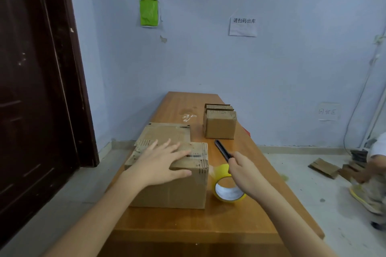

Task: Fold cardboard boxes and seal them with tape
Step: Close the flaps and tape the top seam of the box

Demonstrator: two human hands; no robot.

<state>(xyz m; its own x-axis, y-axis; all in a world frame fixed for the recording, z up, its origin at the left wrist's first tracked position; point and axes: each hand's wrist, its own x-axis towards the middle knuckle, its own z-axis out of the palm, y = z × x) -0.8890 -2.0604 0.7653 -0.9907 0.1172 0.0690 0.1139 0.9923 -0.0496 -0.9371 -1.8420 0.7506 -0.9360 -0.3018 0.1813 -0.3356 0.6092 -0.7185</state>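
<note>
Cardboard box [171, 183] under flat left hand [158, 162]; right hand [242, 171] grips slim black tool [223, 150].

My right hand [243, 171] covers the grip end of the dark tool [223, 150] and part of the yellow tape roll [226, 188] beside the cardboard box [173, 175]. Right of that box, a blurred person [373, 173] is cut off by the frame edge. The near end of the worktop [188, 233] runs out of frame.
</note>
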